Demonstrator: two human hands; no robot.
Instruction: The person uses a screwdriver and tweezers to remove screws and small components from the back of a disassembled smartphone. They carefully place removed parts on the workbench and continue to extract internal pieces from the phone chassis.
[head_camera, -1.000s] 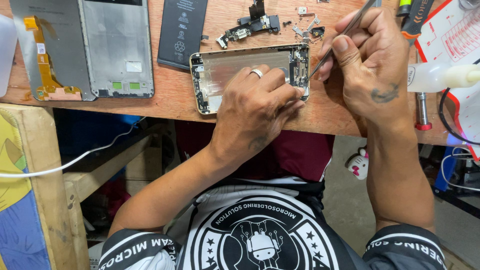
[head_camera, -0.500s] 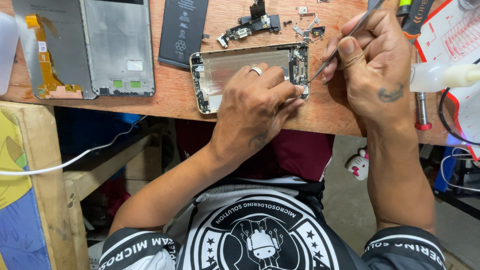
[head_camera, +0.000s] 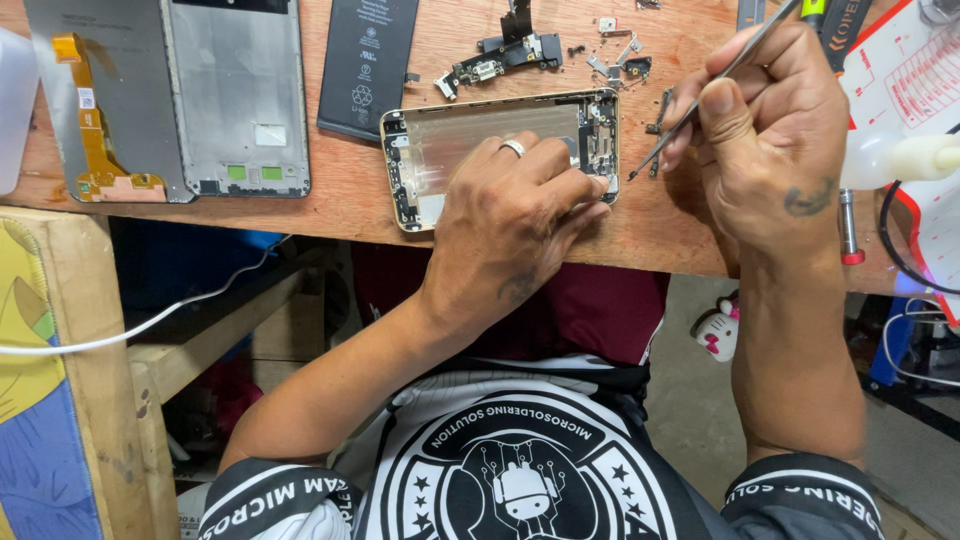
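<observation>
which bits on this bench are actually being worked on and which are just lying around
In use:
- gold phone housing, steadied by the left hand
- tweezers, pinched in the right hand

Lying about:
- black battery
- grey phone frame
- loose small parts
- white squeeze bottle

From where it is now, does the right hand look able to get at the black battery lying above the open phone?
Probably not directly: the right hand holds tweezers, and the open phone and the left hand lie between it and the black battery.
</observation>
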